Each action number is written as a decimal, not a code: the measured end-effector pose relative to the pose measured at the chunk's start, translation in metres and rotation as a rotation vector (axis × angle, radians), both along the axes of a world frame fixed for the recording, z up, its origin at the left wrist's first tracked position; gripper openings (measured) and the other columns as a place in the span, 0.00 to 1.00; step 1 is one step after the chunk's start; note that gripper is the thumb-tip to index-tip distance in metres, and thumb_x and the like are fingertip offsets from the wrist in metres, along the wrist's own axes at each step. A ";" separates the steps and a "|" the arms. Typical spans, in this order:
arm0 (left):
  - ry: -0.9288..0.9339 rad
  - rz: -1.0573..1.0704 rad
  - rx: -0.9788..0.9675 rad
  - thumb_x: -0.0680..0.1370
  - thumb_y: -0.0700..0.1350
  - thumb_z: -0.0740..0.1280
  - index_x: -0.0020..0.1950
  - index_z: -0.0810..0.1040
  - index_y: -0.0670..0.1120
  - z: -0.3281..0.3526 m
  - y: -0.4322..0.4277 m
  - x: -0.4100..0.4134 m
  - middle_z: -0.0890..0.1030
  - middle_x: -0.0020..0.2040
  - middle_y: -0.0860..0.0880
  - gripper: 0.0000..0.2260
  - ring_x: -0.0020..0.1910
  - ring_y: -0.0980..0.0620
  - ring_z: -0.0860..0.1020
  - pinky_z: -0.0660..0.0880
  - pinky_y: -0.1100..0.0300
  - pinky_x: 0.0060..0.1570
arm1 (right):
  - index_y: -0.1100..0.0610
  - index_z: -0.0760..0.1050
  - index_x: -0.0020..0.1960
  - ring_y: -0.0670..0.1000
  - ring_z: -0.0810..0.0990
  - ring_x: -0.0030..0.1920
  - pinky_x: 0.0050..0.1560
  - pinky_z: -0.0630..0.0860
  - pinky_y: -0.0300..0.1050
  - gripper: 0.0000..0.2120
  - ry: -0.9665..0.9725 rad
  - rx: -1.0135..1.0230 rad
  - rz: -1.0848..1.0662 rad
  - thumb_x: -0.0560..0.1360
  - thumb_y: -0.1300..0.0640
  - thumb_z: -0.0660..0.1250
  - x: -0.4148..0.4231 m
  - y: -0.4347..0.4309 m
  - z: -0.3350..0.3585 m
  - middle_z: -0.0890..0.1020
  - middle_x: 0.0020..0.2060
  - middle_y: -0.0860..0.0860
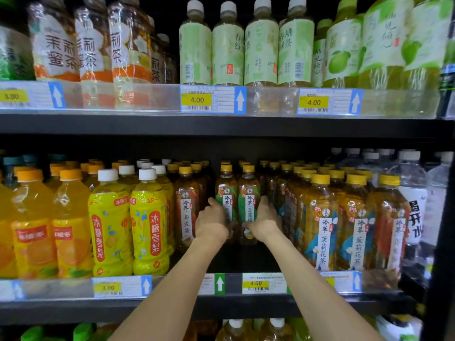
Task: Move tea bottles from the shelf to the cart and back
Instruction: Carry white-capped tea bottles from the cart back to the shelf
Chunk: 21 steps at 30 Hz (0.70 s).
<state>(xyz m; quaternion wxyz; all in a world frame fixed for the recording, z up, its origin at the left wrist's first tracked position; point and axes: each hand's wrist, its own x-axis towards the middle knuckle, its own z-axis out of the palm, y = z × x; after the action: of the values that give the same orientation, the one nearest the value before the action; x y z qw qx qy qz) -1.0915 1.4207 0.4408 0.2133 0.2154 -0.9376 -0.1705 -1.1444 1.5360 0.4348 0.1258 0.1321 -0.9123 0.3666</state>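
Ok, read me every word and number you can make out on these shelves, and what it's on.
"4.00": middle top-shelf price tag.
"4.00": right top-shelf price tag.
"4.00": lower-shelf price tag.
"冰糖雪梨": yellow bottle.
"乌龙茶": brown tea bottle.
"茉莉花茶": blue-label bottle.
"冷萃": left green-label bottle, in left hand; right green-label bottle, in right hand.
"喝开水": water bottle.
Barcodes, left price tags: blurred.

Mid-frame tea bottles wear green leaf-patterned labels and yellow caps. Lower-left juice bottles are orange.
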 end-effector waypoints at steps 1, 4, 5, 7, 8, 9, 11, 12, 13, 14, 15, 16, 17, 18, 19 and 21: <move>0.004 0.002 0.001 0.76 0.51 0.74 0.76 0.56 0.38 0.000 0.000 -0.001 0.74 0.67 0.39 0.39 0.66 0.39 0.75 0.73 0.48 0.62 | 0.55 0.59 0.73 0.60 0.71 0.70 0.65 0.72 0.55 0.34 -0.009 0.002 0.001 0.74 0.59 0.74 -0.001 0.000 0.001 0.70 0.70 0.56; 0.025 -0.015 0.040 0.75 0.50 0.74 0.74 0.59 0.38 0.002 0.000 -0.001 0.75 0.66 0.39 0.36 0.67 0.39 0.74 0.73 0.49 0.62 | 0.56 0.59 0.72 0.61 0.72 0.69 0.65 0.73 0.56 0.34 -0.018 0.004 -0.003 0.73 0.59 0.74 -0.005 -0.003 0.002 0.71 0.68 0.57; 0.025 -0.015 0.050 0.75 0.50 0.75 0.74 0.58 0.38 0.002 0.000 -0.001 0.75 0.67 0.39 0.36 0.67 0.39 0.74 0.73 0.49 0.62 | 0.56 0.59 0.72 0.61 0.72 0.69 0.65 0.73 0.56 0.34 -0.020 0.001 -0.006 0.73 0.59 0.74 -0.006 -0.003 0.003 0.71 0.68 0.58; 0.025 -0.015 0.060 0.75 0.50 0.75 0.74 0.59 0.39 0.003 0.001 -0.001 0.74 0.67 0.39 0.36 0.67 0.39 0.73 0.72 0.50 0.62 | 0.56 0.60 0.72 0.61 0.73 0.68 0.64 0.74 0.56 0.34 -0.025 -0.009 -0.011 0.73 0.60 0.75 -0.006 -0.005 0.002 0.72 0.68 0.57; 0.026 -0.017 0.069 0.75 0.50 0.75 0.73 0.59 0.39 0.003 0.001 -0.001 0.74 0.67 0.39 0.36 0.68 0.39 0.74 0.72 0.50 0.63 | 0.56 0.60 0.72 0.60 0.73 0.69 0.64 0.73 0.55 0.33 -0.028 -0.012 -0.013 0.73 0.60 0.75 -0.006 -0.005 0.001 0.72 0.68 0.57; 0.027 -0.020 0.078 0.75 0.50 0.75 0.73 0.60 0.39 0.003 0.001 0.000 0.74 0.67 0.39 0.35 0.67 0.39 0.74 0.72 0.50 0.63 | 0.56 0.61 0.71 0.60 0.73 0.69 0.64 0.73 0.55 0.33 -0.029 -0.018 -0.017 0.73 0.60 0.75 -0.007 -0.005 0.001 0.72 0.68 0.57; 0.027 -0.026 0.091 0.75 0.48 0.74 0.73 0.60 0.39 0.004 0.003 0.001 0.75 0.67 0.39 0.34 0.67 0.39 0.74 0.72 0.50 0.63 | 0.56 0.61 0.71 0.60 0.73 0.69 0.64 0.73 0.55 0.33 -0.028 -0.032 -0.018 0.73 0.60 0.75 -0.006 -0.006 0.002 0.73 0.68 0.57; 0.024 -0.026 0.091 0.76 0.47 0.74 0.73 0.60 0.39 0.004 0.003 0.002 0.75 0.66 0.39 0.33 0.67 0.39 0.74 0.72 0.50 0.63 | 0.55 0.61 0.71 0.60 0.73 0.68 0.64 0.74 0.55 0.33 -0.029 -0.037 -0.018 0.72 0.60 0.75 -0.006 -0.006 0.001 0.73 0.67 0.57; 0.019 -0.023 0.080 0.76 0.46 0.73 0.73 0.60 0.39 0.004 0.004 0.002 0.75 0.66 0.39 0.32 0.67 0.39 0.74 0.73 0.50 0.63 | 0.55 0.62 0.71 0.59 0.73 0.68 0.64 0.74 0.55 0.32 -0.034 -0.039 -0.021 0.72 0.60 0.75 -0.006 -0.006 0.002 0.73 0.67 0.56; 0.007 -0.022 0.064 0.77 0.44 0.72 0.73 0.60 0.39 0.003 0.004 0.003 0.75 0.66 0.39 0.30 0.66 0.39 0.75 0.73 0.50 0.63 | 0.55 0.62 0.71 0.59 0.74 0.68 0.64 0.74 0.54 0.32 -0.041 -0.040 -0.019 0.73 0.60 0.75 -0.005 -0.006 0.002 0.74 0.67 0.56; -0.006 -0.020 0.054 0.78 0.43 0.71 0.73 0.60 0.39 0.002 0.004 0.004 0.76 0.65 0.39 0.29 0.65 0.39 0.76 0.73 0.50 0.63 | 0.55 0.62 0.71 0.59 0.74 0.68 0.64 0.74 0.54 0.32 -0.051 -0.040 -0.015 0.73 0.60 0.74 -0.004 -0.006 0.001 0.73 0.67 0.56; -0.010 -0.018 0.052 0.78 0.43 0.70 0.73 0.61 0.39 0.002 0.004 0.005 0.76 0.65 0.39 0.28 0.65 0.40 0.76 0.73 0.50 0.63 | 0.55 0.62 0.71 0.58 0.74 0.68 0.64 0.73 0.53 0.31 -0.053 -0.041 -0.012 0.74 0.59 0.74 -0.004 -0.005 0.000 0.73 0.67 0.56; -0.013 -0.017 0.055 0.78 0.43 0.70 0.73 0.61 0.40 0.002 0.003 0.005 0.76 0.65 0.40 0.28 0.65 0.41 0.76 0.73 0.50 0.63 | 0.55 0.61 0.72 0.58 0.74 0.68 0.64 0.73 0.52 0.31 -0.059 -0.044 -0.012 0.74 0.58 0.73 -0.003 -0.004 0.001 0.73 0.67 0.56; -0.018 -0.018 0.065 0.78 0.43 0.70 0.74 0.61 0.41 0.003 0.003 0.006 0.76 0.65 0.40 0.28 0.65 0.41 0.76 0.73 0.49 0.64 | 0.55 0.61 0.72 0.57 0.74 0.68 0.64 0.73 0.52 0.31 -0.063 -0.055 -0.008 0.75 0.56 0.73 -0.002 -0.003 0.000 0.73 0.67 0.56; -0.022 -0.021 0.076 0.78 0.43 0.69 0.74 0.60 0.41 0.004 0.003 0.007 0.76 0.66 0.40 0.29 0.66 0.41 0.76 0.73 0.49 0.65 | 0.56 0.61 0.73 0.57 0.73 0.68 0.65 0.72 0.51 0.32 -0.072 -0.069 0.001 0.75 0.55 0.73 0.000 -0.003 0.000 0.73 0.68 0.55; -0.027 -0.013 0.078 0.79 0.44 0.68 0.76 0.57 0.41 0.005 0.005 0.012 0.75 0.67 0.40 0.30 0.66 0.41 0.75 0.72 0.49 0.65 | 0.55 0.60 0.74 0.57 0.73 0.69 0.67 0.71 0.51 0.35 -0.068 -0.101 0.025 0.74 0.53 0.73 0.005 -0.004 -0.004 0.73 0.69 0.55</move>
<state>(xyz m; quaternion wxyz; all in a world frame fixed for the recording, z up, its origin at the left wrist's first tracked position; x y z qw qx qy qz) -1.0799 1.4253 0.4458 0.1911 0.2196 -0.9344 -0.2056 -1.1397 1.5317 0.4308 0.0966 0.1246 -0.8946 0.4181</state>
